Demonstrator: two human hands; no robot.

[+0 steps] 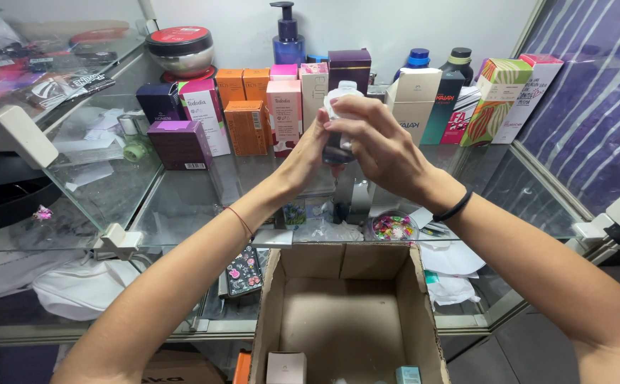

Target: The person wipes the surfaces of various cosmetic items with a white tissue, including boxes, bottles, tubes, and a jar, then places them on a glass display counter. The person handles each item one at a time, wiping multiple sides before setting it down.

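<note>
Two hands meet on one small clear bottle (340, 124), held in the air above the glass shelf (182, 203) and just in front of the row of boxes. The left hand (308, 153) closes round the bottle's lower body; the right hand (377, 142) wraps its upper part, fingers curled over the white cap. Both are clenched on it, so little of the bottle shows. To handle it well, the lower grip should hold the body steady and upright while the upper fingers work only the cap, kept over the shelf so a slip lands short.

Beyond the hands, counted: three orange boxes (247, 126), two purple boxes (180, 144) to the left, one dark purple box (349, 65) just behind the cap, one blue pump bottle (288, 35) further back, and two dark bottles (455, 71) to the right. One round silver tin (180, 50) with a red lid sits far left. Below the wrists stands one open carton (345, 306), with two small boxes at its near edge. Each wrist bears one band: a red thread on the left, black on the right
</note>
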